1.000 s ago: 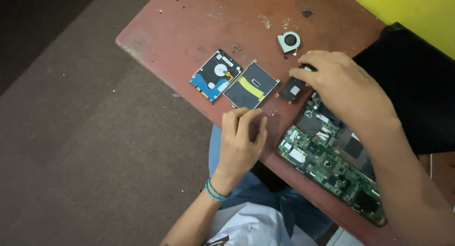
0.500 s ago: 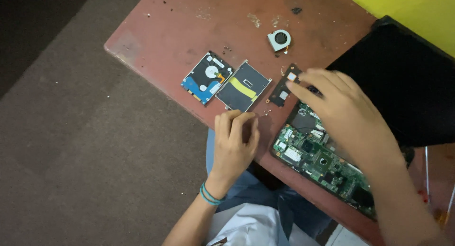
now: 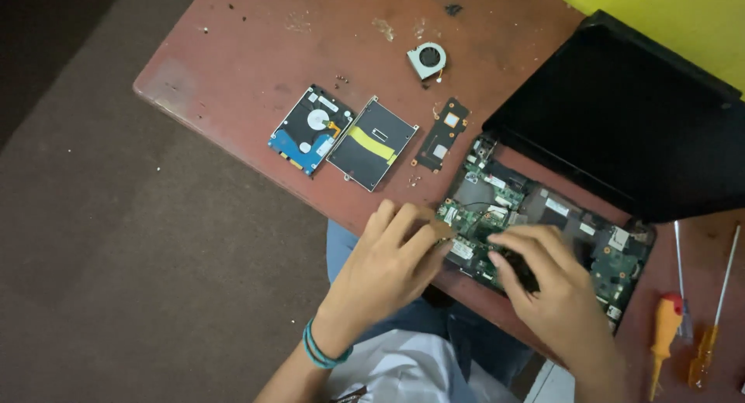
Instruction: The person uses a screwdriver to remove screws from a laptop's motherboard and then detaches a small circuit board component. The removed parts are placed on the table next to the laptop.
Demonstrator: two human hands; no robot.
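While both hands' fingers curl loosely, left hand (image 3: 392,255) and right hand (image 3: 547,275) touch the flat green circuit board (image 3: 543,217).

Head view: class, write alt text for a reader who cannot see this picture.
Two bare hands, left hand and right hand, rest on the near edge of an opened laptop's green circuit board on a worn red table. Beyond lie a hard drive, a drive caddy, a small fan and, at right, two screwdrivers.
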